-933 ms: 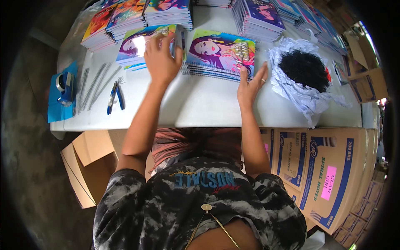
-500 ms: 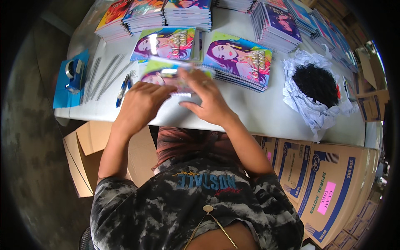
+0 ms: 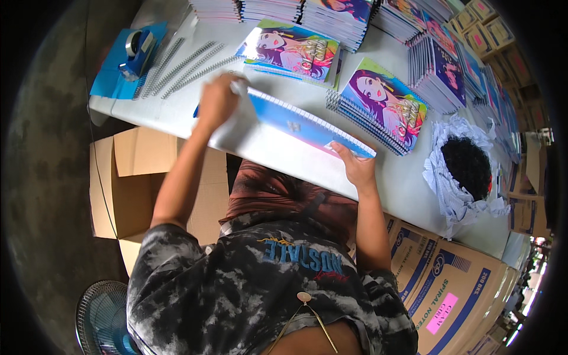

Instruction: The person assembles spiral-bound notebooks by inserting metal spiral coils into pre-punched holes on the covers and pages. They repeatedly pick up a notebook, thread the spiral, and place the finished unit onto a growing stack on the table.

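Observation:
A notebook with a blue back and a white, toothed upper edge lies tilted at the table's front edge. My right hand pinches its right end between thumb and fingers. At the notebook's left end, my left hand is smeared by motion, so its grip cannot be made out. A pale blurred shape shows just beside it. Right of the notebook sits a small stack of spiral notebooks with an illustrated cover. Another illustrated stack lies beyond. Loose wire spirals rest by my left hand.
A blue tape dispenser stands on a blue sheet at the far left. Crumpled paper holds a black tangled bundle at right. Notebook stacks line the back. Below are an open carton, closed cartons and a fan.
My hands have spread apart, left hand to the left and up, right hand to the right. The notebook now shows its blue back. The view has shifted, and the fan has come into it.

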A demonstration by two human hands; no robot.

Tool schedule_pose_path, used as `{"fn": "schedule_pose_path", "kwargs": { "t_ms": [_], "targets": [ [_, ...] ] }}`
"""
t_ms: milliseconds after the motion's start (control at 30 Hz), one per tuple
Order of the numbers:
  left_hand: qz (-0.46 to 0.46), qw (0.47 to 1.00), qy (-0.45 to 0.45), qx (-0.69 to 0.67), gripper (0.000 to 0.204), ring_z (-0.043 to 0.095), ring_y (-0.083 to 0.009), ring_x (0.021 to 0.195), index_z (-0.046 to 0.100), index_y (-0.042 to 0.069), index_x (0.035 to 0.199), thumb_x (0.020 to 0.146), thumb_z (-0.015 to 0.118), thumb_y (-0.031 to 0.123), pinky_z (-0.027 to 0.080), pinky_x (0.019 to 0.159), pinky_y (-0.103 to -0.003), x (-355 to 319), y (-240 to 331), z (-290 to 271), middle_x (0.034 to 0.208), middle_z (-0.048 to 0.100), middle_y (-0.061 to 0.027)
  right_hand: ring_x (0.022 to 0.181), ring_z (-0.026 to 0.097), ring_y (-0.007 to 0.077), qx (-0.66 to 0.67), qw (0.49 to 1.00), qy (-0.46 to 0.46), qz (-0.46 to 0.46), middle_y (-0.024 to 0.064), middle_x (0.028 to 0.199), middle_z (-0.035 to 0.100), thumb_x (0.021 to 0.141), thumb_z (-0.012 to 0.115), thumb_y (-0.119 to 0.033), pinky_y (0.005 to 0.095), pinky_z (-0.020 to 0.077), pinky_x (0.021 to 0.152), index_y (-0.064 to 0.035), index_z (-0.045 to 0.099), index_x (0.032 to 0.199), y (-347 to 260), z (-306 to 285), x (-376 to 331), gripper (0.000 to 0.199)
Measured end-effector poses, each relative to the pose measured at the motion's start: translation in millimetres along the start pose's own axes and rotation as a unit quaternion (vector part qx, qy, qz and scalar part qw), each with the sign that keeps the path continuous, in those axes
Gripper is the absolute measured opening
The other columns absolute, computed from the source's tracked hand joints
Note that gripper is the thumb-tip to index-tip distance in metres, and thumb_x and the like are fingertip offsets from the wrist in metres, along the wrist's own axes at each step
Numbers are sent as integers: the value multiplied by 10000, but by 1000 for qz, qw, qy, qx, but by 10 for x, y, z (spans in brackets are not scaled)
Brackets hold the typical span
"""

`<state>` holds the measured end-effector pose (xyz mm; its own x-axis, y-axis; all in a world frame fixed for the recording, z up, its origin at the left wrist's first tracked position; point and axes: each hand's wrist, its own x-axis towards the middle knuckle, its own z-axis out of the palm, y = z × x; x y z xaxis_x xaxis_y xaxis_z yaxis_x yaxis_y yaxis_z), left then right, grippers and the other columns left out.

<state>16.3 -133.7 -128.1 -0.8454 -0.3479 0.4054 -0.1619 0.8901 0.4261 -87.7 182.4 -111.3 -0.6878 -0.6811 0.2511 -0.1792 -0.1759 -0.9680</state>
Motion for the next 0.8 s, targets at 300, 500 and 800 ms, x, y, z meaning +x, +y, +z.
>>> {"fn": "schedule_pose_path", "kwargs": {
  "t_ms": [300, 500, 800],
  "targets": [
    [-52, 986, 63, -143, 291, 580, -266, 800, 542, -7, 1001, 899, 432, 242, 446, 742, -336, 696, -254, -551, 871, 605, -164, 822, 567, 84, -7, 996, 52, -78, 46, 925, 642, 796, 654, -14, 229, 461, 756, 27, 607, 1068, -32, 70, 224, 279],
    [-44, 932, -150, -328, 391, 331, -52, 649, 540, 30, 1010, 914, 482, 404, 301, 569, -192, 203, 518, -753, 719, 378, 48, 888, 562, 92, 6, 996, 57, -64, 71, 1038, 624, 813, 626, -16, 239, 456, 795, 31, 576, 1119, -92, 115, 254, 314],
    [-74, 956, -113, -259, 458, 509, -120, 793, 462, 42, 1219, 905, 517, 370, 425, 740, -263, 159, 721, -754, 858, 593, -91, 908, 563, 107, 10, 999, 23, -42, 56, 1011, 625, 800, 647, -12, 247, 436, 837, 31, 578, 1113, -87, 49, 296, 324]
  ]
}}
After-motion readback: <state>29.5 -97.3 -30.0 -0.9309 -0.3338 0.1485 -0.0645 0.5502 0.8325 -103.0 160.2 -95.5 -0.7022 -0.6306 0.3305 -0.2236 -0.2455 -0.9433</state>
